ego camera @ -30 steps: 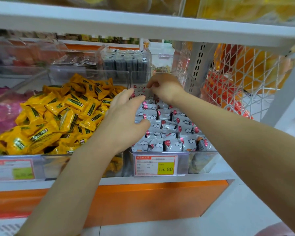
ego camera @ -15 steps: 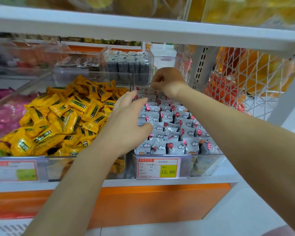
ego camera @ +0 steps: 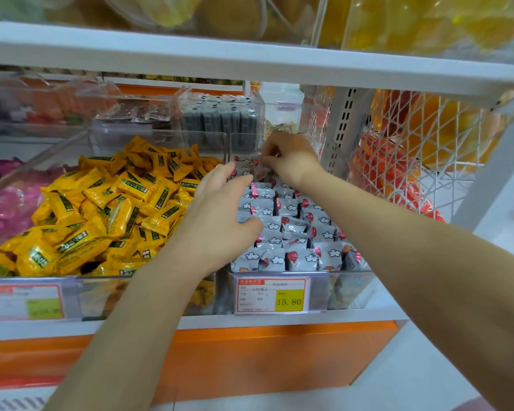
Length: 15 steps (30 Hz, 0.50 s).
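A clear plastic bin point(ego camera: 353, 287) on a shop shelf holds several small grey candy packets point(ego camera: 291, 229) printed with white clouds and red shapes, set in rows. My left hand point(ego camera: 220, 221) lies over the bin's left side, fingers straight and spread, pressing on the packets. My right hand point(ego camera: 288, 158) reaches to the back of the bin with curled fingers that pinch a grey packet point(ego camera: 261, 170) there; the packet is mostly hidden.
A bin of yellow candy packets point(ego camera: 107, 209) stands to the left, pink packets point(ego camera: 0, 203) further left. A price label reading 15.80 point(ego camera: 272, 295) hangs on the bin front. A white shelf board point(ego camera: 250, 62) runs overhead. A white wire mesh basket point(ego camera: 422, 149) sits right.
My right hand has shifted slightly at the back of the bin. My left hand stays flat on the packets. The camera view has drifted a little.
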Motion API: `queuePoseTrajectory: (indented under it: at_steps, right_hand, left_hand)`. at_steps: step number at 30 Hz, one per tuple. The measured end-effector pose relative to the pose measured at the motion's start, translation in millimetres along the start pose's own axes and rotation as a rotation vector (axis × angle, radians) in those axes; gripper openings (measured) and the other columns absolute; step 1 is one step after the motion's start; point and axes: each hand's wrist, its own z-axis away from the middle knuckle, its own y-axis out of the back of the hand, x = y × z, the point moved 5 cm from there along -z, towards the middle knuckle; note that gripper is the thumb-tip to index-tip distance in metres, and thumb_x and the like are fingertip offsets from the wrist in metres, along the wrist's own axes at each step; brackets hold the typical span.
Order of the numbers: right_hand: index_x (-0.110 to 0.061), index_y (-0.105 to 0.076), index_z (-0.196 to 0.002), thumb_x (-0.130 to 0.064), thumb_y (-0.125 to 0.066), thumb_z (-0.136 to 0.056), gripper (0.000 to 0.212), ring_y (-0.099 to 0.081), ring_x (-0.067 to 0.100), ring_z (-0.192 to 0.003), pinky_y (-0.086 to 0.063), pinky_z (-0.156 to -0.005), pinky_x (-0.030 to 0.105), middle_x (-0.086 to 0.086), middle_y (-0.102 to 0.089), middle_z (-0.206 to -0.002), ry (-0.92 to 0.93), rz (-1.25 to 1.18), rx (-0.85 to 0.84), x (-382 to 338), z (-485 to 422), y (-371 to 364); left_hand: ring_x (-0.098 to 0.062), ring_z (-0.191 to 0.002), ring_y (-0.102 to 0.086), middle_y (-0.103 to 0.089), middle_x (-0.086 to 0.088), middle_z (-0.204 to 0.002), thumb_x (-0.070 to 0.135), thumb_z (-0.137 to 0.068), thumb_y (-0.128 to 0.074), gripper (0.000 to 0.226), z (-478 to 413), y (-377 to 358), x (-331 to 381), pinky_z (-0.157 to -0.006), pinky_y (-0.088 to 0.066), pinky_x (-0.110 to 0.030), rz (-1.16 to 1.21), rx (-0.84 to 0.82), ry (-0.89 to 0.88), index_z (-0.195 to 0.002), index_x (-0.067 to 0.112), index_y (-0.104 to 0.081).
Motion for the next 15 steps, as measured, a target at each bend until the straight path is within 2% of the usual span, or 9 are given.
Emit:
queuePoseTrajectory:
  at_steps: [3, 7, 11, 13, 15]
  right_hand:
    - [-0.015, -0.053, -0.087, -0.009, -0.052, -0.092, 0.007, -0.054, 0.015, -0.077, -0.049, -0.075, 0.03, -0.005, -0.054, -0.079, 0.02, -0.078, 0.069, 0, 2, 7]
    - [-0.013, -0.049, -0.085, -0.009, -0.052, -0.093, 0.009, -0.057, 0.014, -0.072, -0.044, -0.061, 0.016, -0.002, -0.057, -0.079, -0.034, -0.393, 0.331, 2, 18, 32]
    - [-0.017, -0.049, -0.08, -0.008, -0.053, -0.092, 0.016, -0.064, 0.023, -0.077, -0.055, -0.065, 0.032, 0.002, -0.06, -0.083, -0.137, -0.672, 0.533, 10, 61, 59]
    - [-0.015, -0.05, -0.083, -0.008, -0.052, -0.093, 0.013, -0.064, 0.018, -0.063, -0.05, -0.05, 0.022, 0.003, -0.063, -0.083, -0.206, -0.866, 0.542, 15, 84, 64]
    - [-0.01, -0.05, -0.084, -0.007, -0.05, -0.094, 0.011, -0.061, 0.016, -0.055, -0.047, -0.047, 0.018, 0.007, -0.065, -0.078, -0.251, -1.074, 0.466, 15, 104, 63]
  left_hand:
    - [-0.006, -0.139, -0.004, -0.01, 0.009, -0.155, 0.022, -0.082, -0.057, 0.068, 0, 0, 0, -0.112, -0.011, -0.033, -0.002, 0.003, -0.004, -0.144, 0.025, -0.029]
    - [-0.008, -0.14, -0.005, -0.011, 0.006, -0.156, 0.026, -0.086, -0.056, 0.067, 0, 1, 0, -0.111, -0.009, -0.03, 0.005, 0.018, -0.015, -0.145, 0.022, -0.026]
    - [-0.012, -0.14, -0.011, -0.018, 0.002, -0.154, 0.035, -0.092, -0.048, 0.061, 2, 6, 4, -0.106, -0.007, -0.023, -0.011, 0.133, -0.012, -0.146, 0.017, -0.025]
    - [-0.014, -0.138, -0.015, -0.024, 0.001, -0.151, 0.038, -0.093, -0.044, 0.059, 4, 11, 7, -0.105, -0.009, -0.023, -0.004, 0.18, -0.014, -0.144, 0.015, -0.029]
    - [-0.015, -0.135, -0.02, -0.031, 0.0, -0.148, 0.041, -0.092, -0.041, 0.054, 8, 14, 11, -0.107, -0.014, -0.027, 0.001, 0.2, -0.031, -0.14, 0.016, -0.038]
